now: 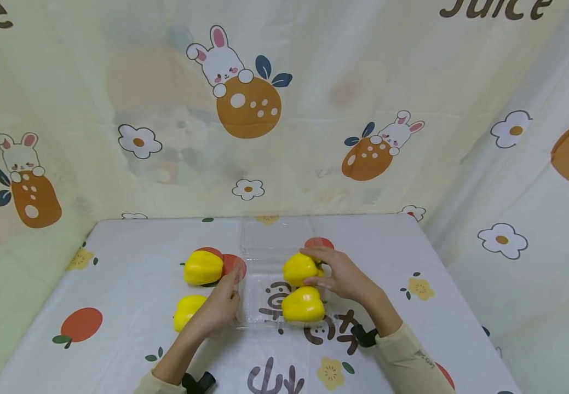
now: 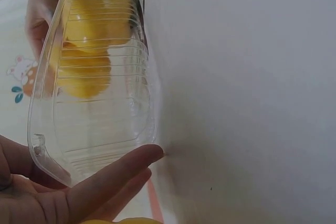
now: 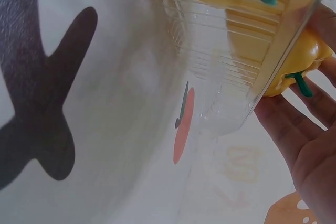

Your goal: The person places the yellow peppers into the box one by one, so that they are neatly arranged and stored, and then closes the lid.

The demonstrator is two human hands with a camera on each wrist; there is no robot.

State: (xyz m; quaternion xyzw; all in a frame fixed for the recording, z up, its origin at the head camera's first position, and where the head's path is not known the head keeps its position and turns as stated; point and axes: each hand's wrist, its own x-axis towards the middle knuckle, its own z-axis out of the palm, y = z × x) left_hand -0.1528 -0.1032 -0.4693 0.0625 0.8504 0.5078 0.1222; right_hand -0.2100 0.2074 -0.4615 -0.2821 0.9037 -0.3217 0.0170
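Note:
A clear plastic container (image 1: 259, 273) lies open in the middle of the table. Two yellow peppers are inside it on the right. My right hand (image 1: 340, 276) grips the rear pepper (image 1: 298, 269), with fingers above it and thumb below. The front pepper (image 1: 303, 305) lies just below it. My left hand (image 1: 222, 303) rests with straight fingers against the container's left wall. In the left wrist view the fingertips (image 2: 147, 156) touch the container's corner (image 2: 100, 119). In the right wrist view my right hand (image 3: 304, 145) cups the held pepper (image 3: 299, 61) behind the container wall (image 3: 220, 77).
Two more yellow peppers (image 1: 202, 267) (image 1: 185, 311) lie on the printed tablecloth left of the container. The container's lid (image 1: 276, 232) lies flat behind it. Bunny-print curtains (image 1: 245, 109) close off the back and right sides of the table.

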